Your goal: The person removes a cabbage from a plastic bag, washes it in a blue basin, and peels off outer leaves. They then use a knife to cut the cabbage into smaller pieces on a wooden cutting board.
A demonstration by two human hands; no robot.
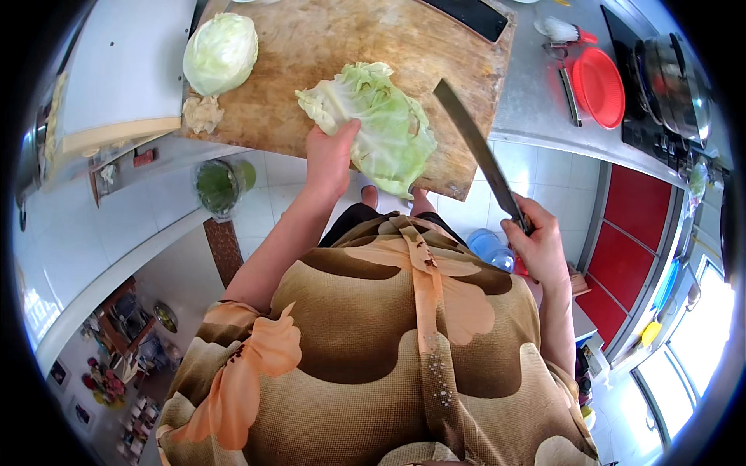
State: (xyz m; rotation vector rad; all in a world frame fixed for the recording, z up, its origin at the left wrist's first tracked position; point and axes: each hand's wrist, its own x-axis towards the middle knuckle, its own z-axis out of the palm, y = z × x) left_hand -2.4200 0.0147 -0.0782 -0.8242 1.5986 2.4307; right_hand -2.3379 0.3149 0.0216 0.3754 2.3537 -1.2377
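A large, loose green cabbage leaf (387, 125) is pinched by its pale stem side in my left hand (331, 154), over the near part of a worn wooden cutting board (326, 35). My right hand (536, 239) grips the handle of a long-bladed kitchen knife (475, 140). Its blade points up and away, to the right of the leaf and apart from it. A pale green head of cabbage (221, 53) rests at the board's left side. Just below it, at the board's left edge, lies a small crumpled cream-coloured piece (203, 113).
A dark phone (472, 17) lies at the board's far right. On the metal counter stand a red plastic basket (598, 87), a peeler (568, 87) and a white-bristled brush (562, 30). A lidded pot (676, 87) sits on the stove. Below left is a bag-lined bin (217, 186).
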